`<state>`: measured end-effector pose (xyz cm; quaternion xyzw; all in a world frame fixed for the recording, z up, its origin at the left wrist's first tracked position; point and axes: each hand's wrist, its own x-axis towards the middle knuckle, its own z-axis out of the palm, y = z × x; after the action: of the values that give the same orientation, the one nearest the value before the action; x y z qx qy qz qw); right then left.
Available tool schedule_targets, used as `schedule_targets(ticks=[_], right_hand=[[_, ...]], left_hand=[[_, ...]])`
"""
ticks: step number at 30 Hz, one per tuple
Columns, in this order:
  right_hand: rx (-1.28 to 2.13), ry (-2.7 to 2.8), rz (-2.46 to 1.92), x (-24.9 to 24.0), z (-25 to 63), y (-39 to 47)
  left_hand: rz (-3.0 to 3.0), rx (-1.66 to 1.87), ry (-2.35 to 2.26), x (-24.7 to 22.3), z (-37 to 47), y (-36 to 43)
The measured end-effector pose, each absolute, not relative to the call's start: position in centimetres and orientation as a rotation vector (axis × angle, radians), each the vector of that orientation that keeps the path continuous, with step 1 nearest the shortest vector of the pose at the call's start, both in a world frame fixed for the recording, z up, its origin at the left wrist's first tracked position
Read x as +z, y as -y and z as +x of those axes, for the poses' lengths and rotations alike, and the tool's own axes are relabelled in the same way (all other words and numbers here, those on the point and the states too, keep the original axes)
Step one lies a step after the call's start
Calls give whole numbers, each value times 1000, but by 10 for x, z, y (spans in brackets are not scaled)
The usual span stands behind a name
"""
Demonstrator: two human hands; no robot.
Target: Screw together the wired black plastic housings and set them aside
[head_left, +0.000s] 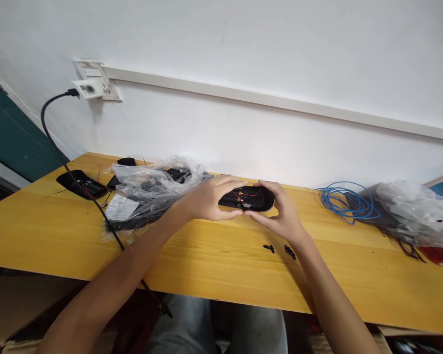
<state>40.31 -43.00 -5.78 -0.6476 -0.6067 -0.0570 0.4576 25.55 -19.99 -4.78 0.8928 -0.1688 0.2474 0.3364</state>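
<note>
Between my two hands is a black oval plastic housing (260, 196), its hollow side facing me, with thin red wires and small yellowish parts inside. My left hand (216, 196) grips its left end, thumb along the near edge and fingers over the far edge. On the right end, my right hand (280, 211) holds it the same way. Two small groups of little black pieces, one nearer the middle (269, 248) and another by my right forearm (290, 252), lie on the wooden table (206, 255) below the housing.
Clear plastic bags (158, 182) of black parts and a paper slip (121, 208) lie left. Beyond them is another black shell (81, 184) with wires. A black cable (49, 130) hangs from a wall charger (90, 89) across the table. Rightward are a blue cable coil (349, 201) and a plastic bag (417, 206).
</note>
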Motion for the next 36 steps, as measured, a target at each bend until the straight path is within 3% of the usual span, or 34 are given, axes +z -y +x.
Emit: schedule_targets(ticks=[26, 36], right_hand=[[-220, 1720, -1769, -58, 400, 434], [-151, 1626, -1775, -45, 404, 441]], left_hand=[[2203, 403, 139, -60, 267, 217], [2291, 426, 420, -43, 254, 218]])
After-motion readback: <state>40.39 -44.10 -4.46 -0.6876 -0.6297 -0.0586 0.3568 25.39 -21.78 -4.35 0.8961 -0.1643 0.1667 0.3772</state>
